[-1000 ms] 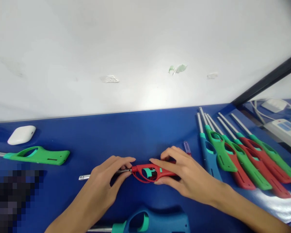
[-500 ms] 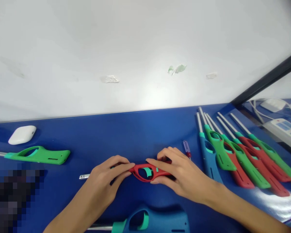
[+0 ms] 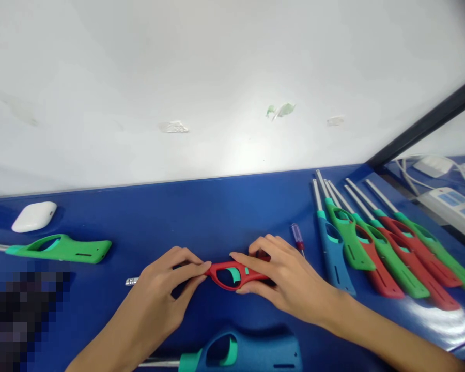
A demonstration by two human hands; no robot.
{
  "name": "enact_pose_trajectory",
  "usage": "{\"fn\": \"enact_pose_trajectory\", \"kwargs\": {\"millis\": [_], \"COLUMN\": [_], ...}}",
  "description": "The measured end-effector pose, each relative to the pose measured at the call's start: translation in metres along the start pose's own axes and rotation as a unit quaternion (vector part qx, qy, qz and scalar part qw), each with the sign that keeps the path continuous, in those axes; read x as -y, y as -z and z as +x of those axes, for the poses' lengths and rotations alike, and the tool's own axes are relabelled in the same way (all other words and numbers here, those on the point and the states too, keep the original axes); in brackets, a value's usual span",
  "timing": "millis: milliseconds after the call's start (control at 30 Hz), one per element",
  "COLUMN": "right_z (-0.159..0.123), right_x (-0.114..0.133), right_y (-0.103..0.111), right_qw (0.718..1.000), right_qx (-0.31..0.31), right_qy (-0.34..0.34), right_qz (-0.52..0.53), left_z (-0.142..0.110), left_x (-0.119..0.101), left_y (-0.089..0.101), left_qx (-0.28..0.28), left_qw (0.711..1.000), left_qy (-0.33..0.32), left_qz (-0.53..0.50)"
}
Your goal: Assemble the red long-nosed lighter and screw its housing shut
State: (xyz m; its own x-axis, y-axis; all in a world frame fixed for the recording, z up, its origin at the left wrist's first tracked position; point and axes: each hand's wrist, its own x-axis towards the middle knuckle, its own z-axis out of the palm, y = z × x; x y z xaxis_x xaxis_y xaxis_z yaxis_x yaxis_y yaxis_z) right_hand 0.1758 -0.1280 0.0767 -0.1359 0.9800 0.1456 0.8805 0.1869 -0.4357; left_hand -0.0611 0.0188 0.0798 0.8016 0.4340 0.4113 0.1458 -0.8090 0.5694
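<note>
A red long-nosed lighter (image 3: 232, 275) with a teal trigger lies on the blue table (image 3: 217, 212) between both hands. My left hand (image 3: 166, 289) pinches the front of its red body where the metal tube (image 3: 132, 281) starts; the tube's tip sticks out to the left. My right hand (image 3: 287, 281) is closed round the lighter's handle, which it mostly hides. A small screwdriver (image 3: 296, 238) with a purple and red handle lies just behind my right hand.
Several finished lighters (image 3: 372, 237) in blue, green and red lie in a row at the right. A green lighter (image 3: 62, 248) and a white case (image 3: 34, 216) sit at the left, a blue lighter (image 3: 240, 354) at the near edge. A power strip (image 3: 453, 206) lies far right.
The red body has slid left along the metal tube, so less tube shows. My left fingers moved up to the body's front end. Both hands shifted slightly left.
</note>
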Motion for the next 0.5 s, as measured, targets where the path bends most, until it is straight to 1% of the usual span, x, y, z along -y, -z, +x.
{"fn": "enact_pose_trajectory", "kwargs": {"millis": [167, 300, 367, 500], "right_z": [0.0, 0.0, 0.0, 0.002], "right_x": [0.002, 0.003, 0.002, -0.004], "right_y": [-0.005, -0.005, -0.001, 0.012], "right_qw": [1.0, 1.0, 1.0, 0.991], "right_qx": [-0.015, -0.008, 0.001, 0.012], "right_qy": [0.003, 0.0, -0.012, -0.051], "right_qz": [-0.022, -0.018, 0.011, 0.122], "left_z": [-0.001, 0.0, 0.0, 0.0], "left_x": [0.002, 0.002, 0.001, 0.001], "left_y": [0.001, 0.001, 0.002, 0.002], "left_qx": [0.005, 0.01, 0.012, 0.011], "left_qw": [1.0, 1.0, 1.0, 1.0], "left_qy": [-0.001, 0.002, 0.002, 0.002], "left_qz": [0.005, 0.01, 0.013, 0.011]}}
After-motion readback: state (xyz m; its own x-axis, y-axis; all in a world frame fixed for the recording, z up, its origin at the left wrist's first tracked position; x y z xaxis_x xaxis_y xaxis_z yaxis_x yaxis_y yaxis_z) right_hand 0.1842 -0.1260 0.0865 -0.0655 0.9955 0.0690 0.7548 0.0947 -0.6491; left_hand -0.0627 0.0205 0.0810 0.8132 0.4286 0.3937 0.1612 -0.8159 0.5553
